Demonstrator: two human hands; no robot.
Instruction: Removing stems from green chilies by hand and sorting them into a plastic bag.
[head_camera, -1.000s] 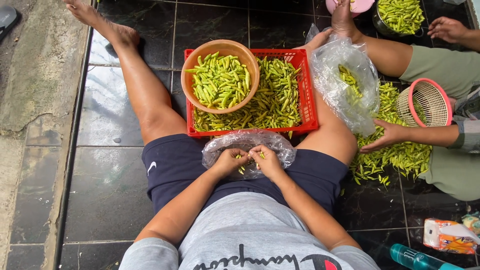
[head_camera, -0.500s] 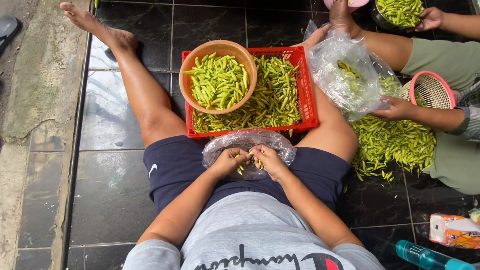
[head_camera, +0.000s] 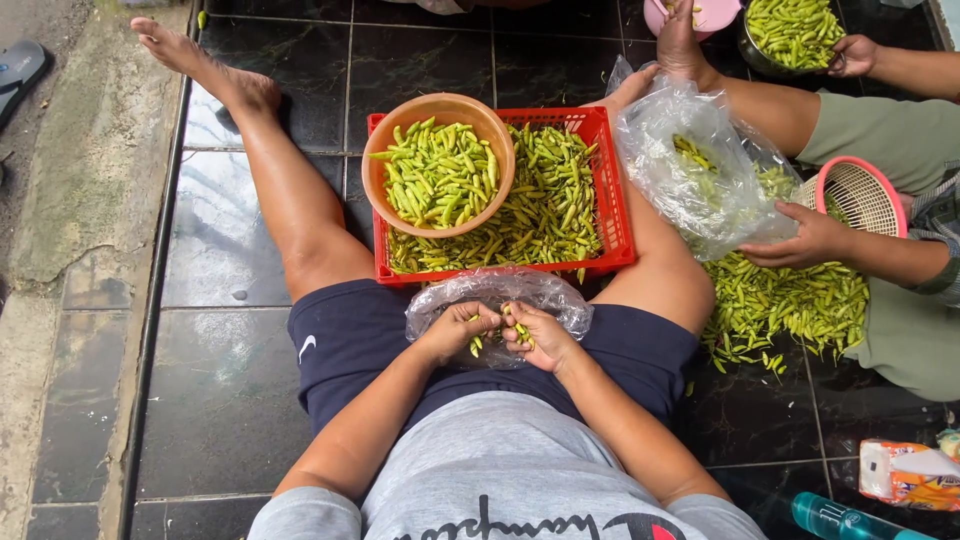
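At the centre of the frame, low down, the left hand (head_camera: 458, 328) and the right hand (head_camera: 535, 336) are brought close together over the lap, fingers curled. Small green chillies (head_camera: 497, 334) are pinched in both hands, just above a crumpled clear plastic bag (head_camera: 497, 292) spread across the dark shorts. Right above the bag, a red plastic crate (head_camera: 610, 190) is seen between the outstretched legs, filled with green chillies. A brown bowl (head_camera: 440, 165), heaped with more chillies, is set in the crate's left half. To the right of the frame, a second clear bag (head_camera: 700, 170) is held by another person's hand (head_camera: 800, 238), beside a loose pile of chillies (head_camera: 785, 305) on the dark tiled floor (head_camera: 220, 400). A pink woven basket (head_camera: 862, 195) is seen at the right edge.
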